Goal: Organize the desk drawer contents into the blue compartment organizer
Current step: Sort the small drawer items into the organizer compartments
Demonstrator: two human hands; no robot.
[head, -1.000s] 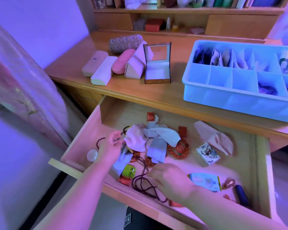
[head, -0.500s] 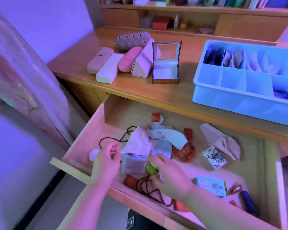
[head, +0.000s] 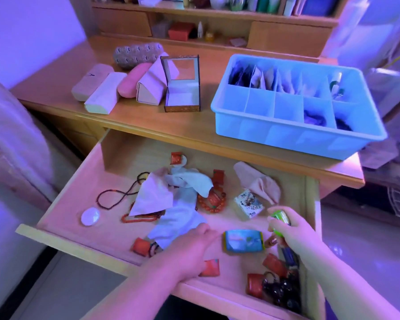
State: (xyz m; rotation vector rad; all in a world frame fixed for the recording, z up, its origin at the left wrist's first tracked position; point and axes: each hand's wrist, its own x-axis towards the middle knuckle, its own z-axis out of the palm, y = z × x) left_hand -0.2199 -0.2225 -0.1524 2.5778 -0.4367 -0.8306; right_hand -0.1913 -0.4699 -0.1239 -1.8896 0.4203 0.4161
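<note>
The open wooden drawer (head: pixel 62 202) holds loose cloths (head: pixel 171 204), bead necklaces (head: pixel 116 197), orange bracelets (head: pixel 211 203), small red packets (head: pixel 210 267) and a blue-and-yellow pack (head: pixel 243 240). My right hand (head: pixel 293 236) grips a small green object (head: pixel 280 217) above the drawer's right side. Lower in the middle, my left hand (head: pixel 192 248) rests over the drawer floor beside a pale cloth, fingers relaxed and empty. The blue compartment organizer (head: pixel 286 135) stands on the desk at the right, with cloths and small items in its back and right cells.
Several glasses cases (head: pixel 102 88) and an open mirrored box (head: pixel 183 88) sit on the desk at the left. A white round disc (head: pixel 90 217) lies in the drawer's left front. A shelf with books and boxes runs along the back.
My right hand picked the green object out of the pile and carried it to the right. My left hand moved from the drawer's left side to its middle front. The camera shifted right.
</note>
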